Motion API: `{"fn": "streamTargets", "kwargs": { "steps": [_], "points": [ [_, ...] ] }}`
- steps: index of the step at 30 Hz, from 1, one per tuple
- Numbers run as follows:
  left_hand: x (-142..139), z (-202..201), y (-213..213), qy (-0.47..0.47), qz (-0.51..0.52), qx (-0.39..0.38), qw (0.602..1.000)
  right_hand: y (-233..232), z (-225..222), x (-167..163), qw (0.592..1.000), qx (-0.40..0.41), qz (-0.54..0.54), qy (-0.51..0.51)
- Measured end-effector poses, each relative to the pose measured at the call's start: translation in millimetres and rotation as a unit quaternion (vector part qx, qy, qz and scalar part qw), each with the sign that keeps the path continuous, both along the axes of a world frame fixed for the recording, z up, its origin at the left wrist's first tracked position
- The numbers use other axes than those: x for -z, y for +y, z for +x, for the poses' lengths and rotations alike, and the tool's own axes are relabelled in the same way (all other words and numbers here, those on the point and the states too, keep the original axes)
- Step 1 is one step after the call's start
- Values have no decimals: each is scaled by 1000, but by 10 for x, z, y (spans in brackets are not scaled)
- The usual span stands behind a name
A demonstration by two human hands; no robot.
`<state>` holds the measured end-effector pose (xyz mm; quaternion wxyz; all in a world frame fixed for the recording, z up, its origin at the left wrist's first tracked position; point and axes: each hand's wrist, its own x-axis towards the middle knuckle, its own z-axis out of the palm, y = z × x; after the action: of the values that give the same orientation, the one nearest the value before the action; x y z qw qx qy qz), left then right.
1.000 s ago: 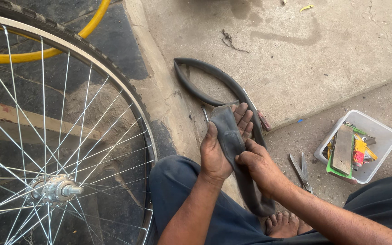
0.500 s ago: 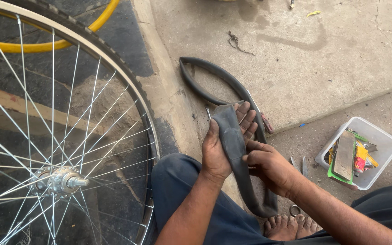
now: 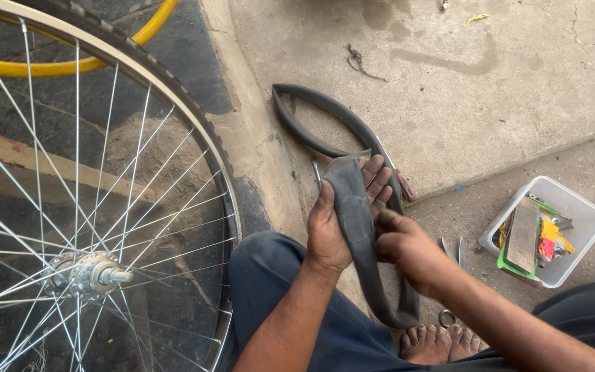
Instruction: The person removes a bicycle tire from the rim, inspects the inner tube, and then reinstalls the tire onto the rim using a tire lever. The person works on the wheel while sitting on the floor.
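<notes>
Head view: left hand (image 3: 335, 220) cupped under black inner tube (image 3: 352, 207), fingers spread, gripping it above knee. Right hand (image 3: 408, 248) fingertips pinched on tube's edge. Bicycle wheel (image 3: 98, 227) at left (spokes, hub); plastic tub (image 3: 552, 231) of tools on concrete at right.

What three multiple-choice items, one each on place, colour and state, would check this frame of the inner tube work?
1. Where is the clear plastic tub?
A. right of the hands
B. under the wheel
C. on the knee

2. What colour is the inner tube?
A. red
B. black
C. white

3. How does the left hand meet the tube?
A. apart from it
B. cradles a flattened stretch
C. only points

Answers: A, the tub sits on the ground at right; B, the rubber is black; B, the tube lies across its palm while the right hand touches it.
</notes>
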<state>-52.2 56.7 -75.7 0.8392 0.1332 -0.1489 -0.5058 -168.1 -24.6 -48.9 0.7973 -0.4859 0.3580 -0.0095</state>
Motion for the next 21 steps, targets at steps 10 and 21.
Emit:
{"fn": "streamTargets", "kwargs": {
  "steps": [10,21],
  "points": [
    [-27,-166,12,-70,10,37,997,-100,49,-175,996,79,-2,41],
    [-40,-208,11,-118,31,56,991,-41,29,-66,991,70,-53,98]
  ]
}}
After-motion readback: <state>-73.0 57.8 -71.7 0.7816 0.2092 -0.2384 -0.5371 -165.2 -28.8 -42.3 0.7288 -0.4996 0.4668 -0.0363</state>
